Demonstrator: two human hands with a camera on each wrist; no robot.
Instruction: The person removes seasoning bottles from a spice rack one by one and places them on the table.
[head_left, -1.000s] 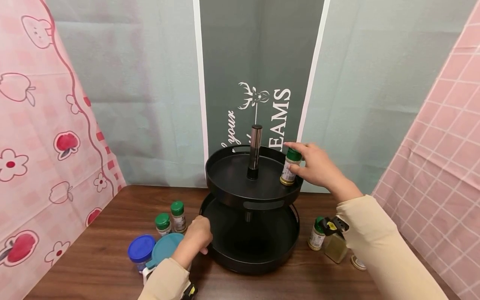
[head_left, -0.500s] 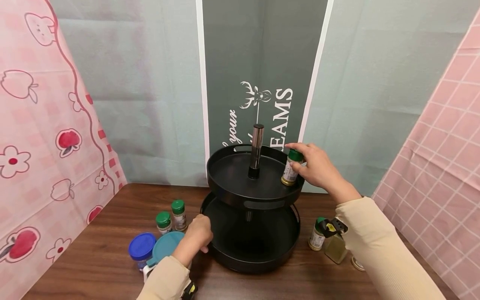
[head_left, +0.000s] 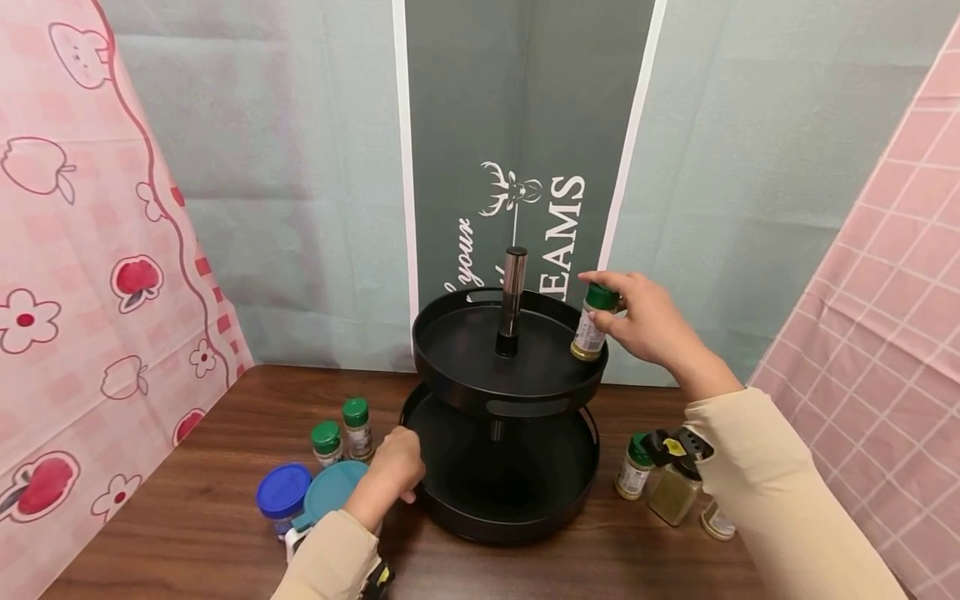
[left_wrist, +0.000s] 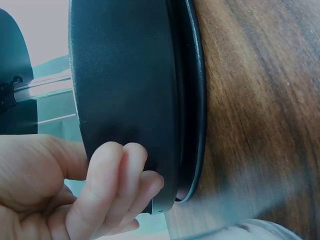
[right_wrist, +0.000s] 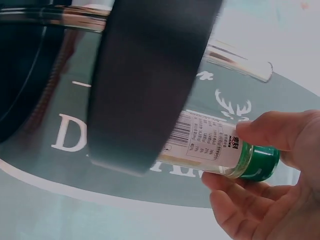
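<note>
My right hand (head_left: 648, 321) pinches a green-lidded spice jar (head_left: 591, 335) near its cap, at the right edge of the upper tray (head_left: 480, 350). The right wrist view shows that jar's printed label (right_wrist: 212, 137) and its lower end hidden behind the tray wall. My left hand (head_left: 396, 465) grips the left rim of the lower tray (head_left: 495, 529). In the left wrist view its fingertips (left_wrist: 132, 157) press the black outer wall (left_wrist: 125, 75). Both round trays form one two-tier stand around a shiny central post (head_left: 512, 292).
Left of the stand are two green-capped jars (head_left: 357, 417), a blue-lidded container (head_left: 283, 492) and a teal-lidded one (head_left: 337, 487), partly behind my left arm. On the right, a green-topped jar (head_left: 633, 475), a square jar (head_left: 673, 498) and another small jar (head_left: 717, 523) stand on the wooden table.
Compared with the earlier frames, my right hand and the spice jar have moved slightly up and to the right over the upper tray. My left hand keeps its hold on the lower tray.
</note>
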